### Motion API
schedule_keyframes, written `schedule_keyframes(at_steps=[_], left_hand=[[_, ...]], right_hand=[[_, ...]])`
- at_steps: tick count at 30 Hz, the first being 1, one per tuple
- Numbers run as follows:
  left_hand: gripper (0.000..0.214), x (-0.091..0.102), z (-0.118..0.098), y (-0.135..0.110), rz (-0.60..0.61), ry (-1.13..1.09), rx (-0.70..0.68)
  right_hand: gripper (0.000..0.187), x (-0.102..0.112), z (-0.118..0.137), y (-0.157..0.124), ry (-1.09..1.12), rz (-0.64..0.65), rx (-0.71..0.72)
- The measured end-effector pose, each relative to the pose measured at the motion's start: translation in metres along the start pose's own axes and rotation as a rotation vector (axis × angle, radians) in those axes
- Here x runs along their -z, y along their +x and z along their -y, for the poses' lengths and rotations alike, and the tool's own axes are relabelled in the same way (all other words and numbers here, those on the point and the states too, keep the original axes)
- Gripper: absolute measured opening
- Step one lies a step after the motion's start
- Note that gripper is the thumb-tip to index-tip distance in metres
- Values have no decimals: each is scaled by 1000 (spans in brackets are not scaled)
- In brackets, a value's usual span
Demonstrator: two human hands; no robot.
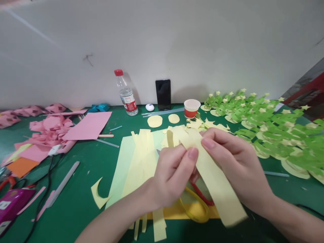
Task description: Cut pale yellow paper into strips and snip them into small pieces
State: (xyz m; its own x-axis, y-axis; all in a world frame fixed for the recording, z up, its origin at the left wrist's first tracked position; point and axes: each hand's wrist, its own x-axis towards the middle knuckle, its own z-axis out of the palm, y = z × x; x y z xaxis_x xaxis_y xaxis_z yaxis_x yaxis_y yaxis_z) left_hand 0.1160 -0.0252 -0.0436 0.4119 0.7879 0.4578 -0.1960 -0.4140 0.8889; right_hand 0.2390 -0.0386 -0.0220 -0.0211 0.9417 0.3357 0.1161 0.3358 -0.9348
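Observation:
Between my two hands is a pale yellow paper strip [217, 182], held above the table. My left hand [174, 172] pinches its upper part between thumb and fingers. On the other side, my right hand [233, 162] grips the strip's edge with the thumb on top. Below the hands lie scissors with yellow and red handles [199, 211], their blades mostly hidden. Several more yellow strips [141, 158] rest on a light green sheet [117, 168] to the left. Small yellow paper scraps [197, 124] are heaped just beyond my hands.
A water bottle [128, 98], a phone [163, 94] and a paper cup [191, 108] stand along the wall. Green paper trees with stars [268, 121] fill the right. Pink paper [88, 126], a purple glue box [15, 206] and a black cable [48, 182] lie left.

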Motion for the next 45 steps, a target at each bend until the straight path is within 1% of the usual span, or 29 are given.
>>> schedule_keyframes(at_steps=[2,4,8,10,11,14,16,18,23,25,28,31,35,39,45], left_hand=[[39,-1,1,-1,-27,17,-24],[38,-2,2,-1,-53,22,-15],[37,1,6,0,-77,-36,71],[35,2,6,0,-71,-47,81],[35,3,6,0,-58,-30,69],[36,2,3,2,-20,57,-1],[37,1,2,3,-17,88,-32],[35,0,2,3,-27,75,-33],[34,-4,6,0,-72,63,-27],[34,-4,9,0,-88,57,-16],[34,-3,11,0,-98,42,-6],[36,-1,11,1,-85,43,-18],[35,0,8,1,-46,84,-42],[34,-2,6,2,-69,130,-56],[33,-2,8,3,-76,169,-49]], right_hand=[[27,-1,-3,1,-7,-66,35],[28,-1,-3,2,-24,-76,38],[28,3,2,4,-33,31,19],[27,5,5,5,-64,67,15],[27,6,5,6,-80,72,13],[27,6,6,6,-95,33,44],[29,5,5,5,-99,61,41],[31,4,4,4,-107,85,28],[29,0,-1,3,-179,-47,86],[28,1,-2,5,-189,-40,104],[28,4,-1,8,-220,19,139],[27,6,0,9,-248,38,132],[26,4,-1,6,-240,-10,133],[25,0,-2,3,-201,-81,134],[24,-4,-4,3,-189,-125,94]])
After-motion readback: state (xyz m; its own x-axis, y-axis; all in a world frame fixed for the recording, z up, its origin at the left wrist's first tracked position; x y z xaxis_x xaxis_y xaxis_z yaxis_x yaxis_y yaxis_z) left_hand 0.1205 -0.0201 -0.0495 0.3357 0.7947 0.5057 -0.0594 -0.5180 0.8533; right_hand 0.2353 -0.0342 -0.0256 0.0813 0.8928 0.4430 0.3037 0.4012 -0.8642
